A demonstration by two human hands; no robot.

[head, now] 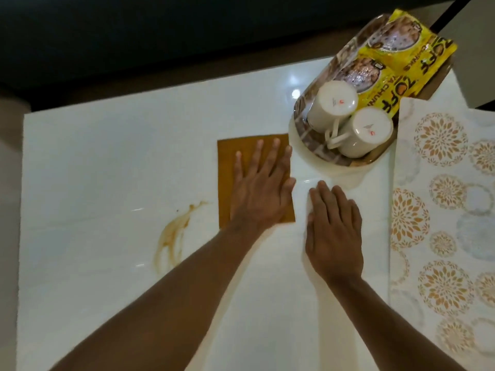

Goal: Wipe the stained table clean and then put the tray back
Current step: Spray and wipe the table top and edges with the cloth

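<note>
White bench (107,156) bearing a brown stain (171,236) at left; tray (300,113) with two upturned mugs (348,124) at far right. Left hand (261,188) pressed flat, fingers spread, on mustard cloth (227,178). Right hand (334,231) flat, holding nothing.

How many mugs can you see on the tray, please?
2. One mug lies on its side in the tray, and the other mug lies right beside it, nearer the patterned cloth. None appears hidden.
</note>
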